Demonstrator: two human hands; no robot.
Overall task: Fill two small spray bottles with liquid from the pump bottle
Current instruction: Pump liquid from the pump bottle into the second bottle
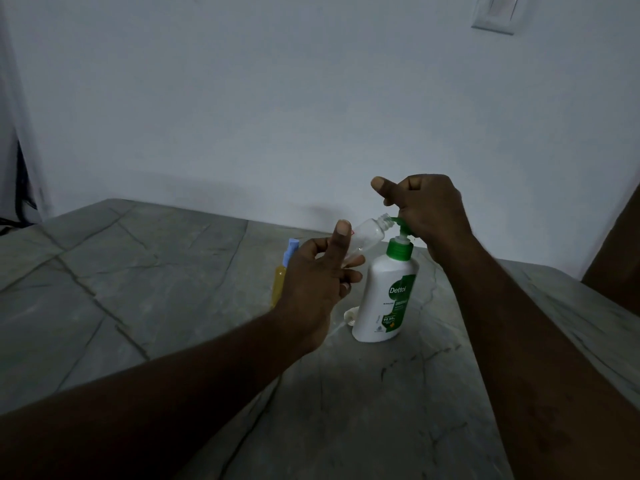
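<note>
Head view, left grip (313, 282) holding clear bottle (370, 230), right grip (429, 209) pressing pump (398, 222).

Left hand (311, 289) and right hand (429, 209) bare, forearms (194, 386) bare to the frame edge, short plain fingernails (343, 230)

From where I stand, two hands are over the one stone-patterned table (138, 271) — a left hand (311, 282) and a right hand (429, 209). I count three bottles in all. One is a large pump bottle (384, 299), white with a green pump. The other two are small spray bottles — a clear spray bottle (367, 232), open at the neck, and a yellow spray bottle (278, 285) under a blue cap. One small white top (349, 315) lies loose by the big bottle's base. There is one switch plate (495, 12) on the wall.
</note>
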